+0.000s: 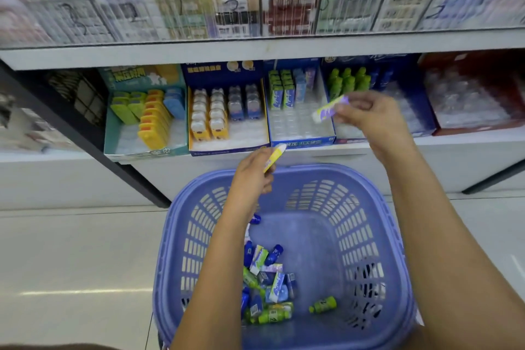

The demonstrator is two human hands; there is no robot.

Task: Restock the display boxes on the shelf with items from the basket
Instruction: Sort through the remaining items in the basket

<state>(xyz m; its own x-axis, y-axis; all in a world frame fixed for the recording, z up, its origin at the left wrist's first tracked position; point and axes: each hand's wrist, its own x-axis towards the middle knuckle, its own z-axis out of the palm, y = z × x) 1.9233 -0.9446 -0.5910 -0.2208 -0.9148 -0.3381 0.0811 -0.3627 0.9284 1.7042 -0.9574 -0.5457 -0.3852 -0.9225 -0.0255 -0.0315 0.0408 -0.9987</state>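
Two slim packs are held at once, one in each of the hands. The right hand (pixel 366 113) is raised at the shelf (pixel 454 150), and a purple-and-white pack (pixel 329 109) is pinched, tilted, between its thumb and fingertips. This pack is held over the front right corner of a blue display box (pixel 301 140), where green packs (pixel 281 88) are stood at the back and clear slots are left bare in front. The left hand (pixel 254 176) is lower, just above the far rim of the blue basket (pixel 397 207). Its fingers are curled round a yellow-and-white pack (pixel 274 157) whose end is pointed up toward the shelf edge. A heap of small packs and bottles (pixel 267 278) is left on the basket floor, and one green bottle (pixel 322 305) is seen apart to the right.

The placing step is judged to be in hand, with stock out of the basket and at the shelf. The purple pack is blurred, so its match with that box is only probable. For the next move, it needs to be turned upright and lowered into a free slot without the standing rows being knocked. The yellow pack is then to be matched to its own box.
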